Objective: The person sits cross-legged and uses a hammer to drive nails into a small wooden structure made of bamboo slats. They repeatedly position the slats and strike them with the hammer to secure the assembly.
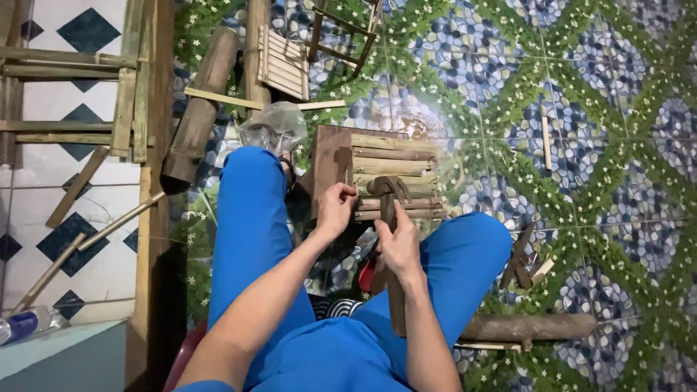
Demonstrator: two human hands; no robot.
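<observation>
Gripping a claw hammer in the right hand, fist wrapped round its handle; left hand pinches something small, probably a nail, just beside the hammerhead on the bamboo-slat piece, steadying it.

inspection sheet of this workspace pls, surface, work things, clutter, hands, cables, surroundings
surface: floor with a pebble-and-flower pattern.
job's things: small slatted wooden frame stands between the knees; claw hammer held over its slats.
clutter: thick log, second log, clear plastic bag, loose sticks, small slatted panel, dark wood pieces.
grippers: left hand has its fingers at the frame's edge; right hand grips the hammer handle.
cables: nothing seen.
surroundings: bamboo frames over a diamond-patterned tile area, plastic bottle at lower left.
</observation>
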